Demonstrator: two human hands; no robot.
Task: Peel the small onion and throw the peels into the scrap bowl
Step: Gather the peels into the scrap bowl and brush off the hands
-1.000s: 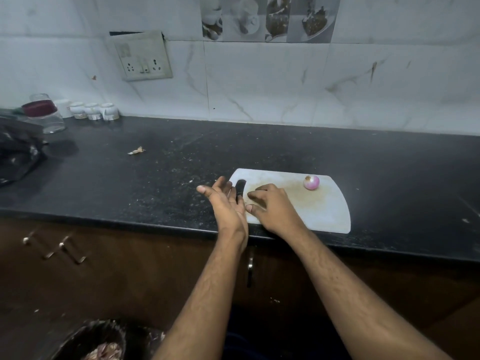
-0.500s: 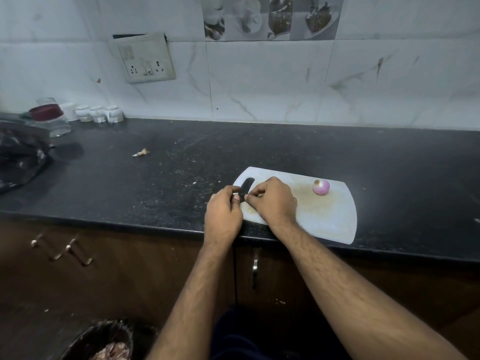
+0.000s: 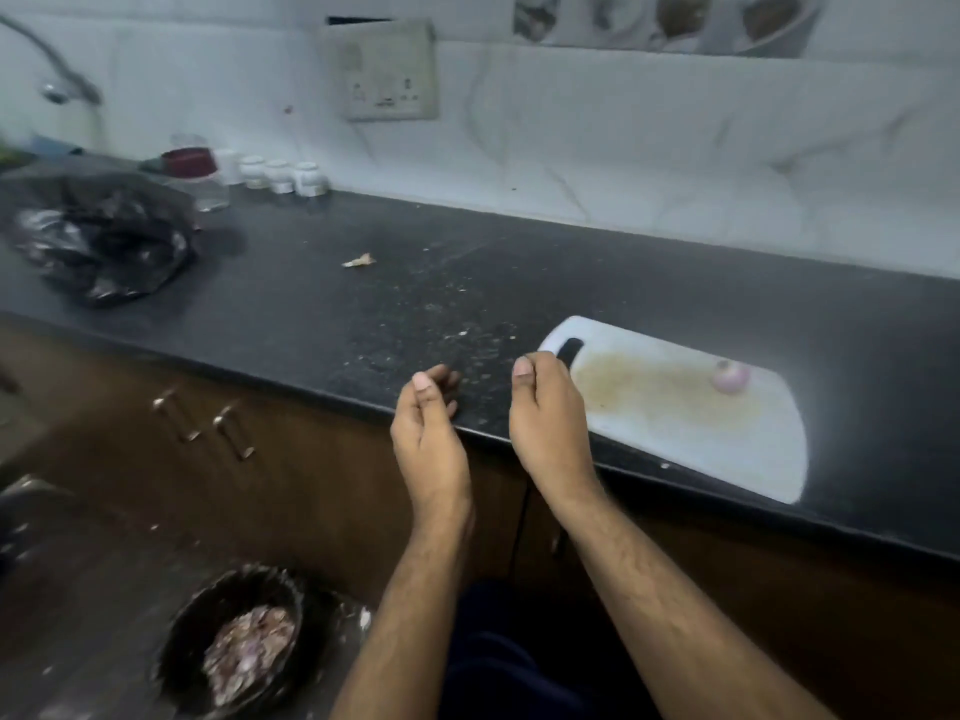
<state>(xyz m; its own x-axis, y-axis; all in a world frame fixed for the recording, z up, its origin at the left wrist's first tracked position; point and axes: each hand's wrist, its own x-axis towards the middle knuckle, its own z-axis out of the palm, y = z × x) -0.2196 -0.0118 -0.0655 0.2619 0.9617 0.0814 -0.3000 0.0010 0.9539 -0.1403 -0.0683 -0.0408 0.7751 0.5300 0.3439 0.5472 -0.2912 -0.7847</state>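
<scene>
Nothing readable anywhere here: the switch plate [image 3: 388, 75] up on the wall behind the counter carries only sockets and switches, and the picture tiles beyond it are blurred. The black speckled counter [image 3: 519, 283] is our landmark, running the whole width of the view, dusted with pale crumbs, with a white marble-look tiled wall [image 3: 623, 132] rising behind it and dark brown cabinets [image 3: 249, 459] with metal handles below its front edge. At the counter's far left end sits a crumpled black plastic bag [image 3: 104, 241], and a tap [image 3: 57, 80] shows blurred above that end. On the counter's right part lies the white cutting board [image 3: 691, 418], stained yellowish in the middle, its handle slot pointing left. Down on the floor below the counter's front edge, to the left, there's the black scrap bowl [image 3: 234, 641] with purple-brown peels in it. Against the wall at the counter's back left stand a clear jar with a dark red lid [image 3: 195, 171] and a row of small white pots [image 3: 283, 176]. Both hands hover at the counter's front edge: left hand [image 3: 428, 423] with fingers curled loosely inward, right hand [image 3: 545, 418] likewise curled, thumb up, just at the board's handle end; whether either is pinching a scrap I cannot tell. The small onion [image 3: 731, 377], pink and bare, rests on the board's far right side, well apart from both hands. One stray peel [image 3: 359, 260] lies mid-counter.
</scene>
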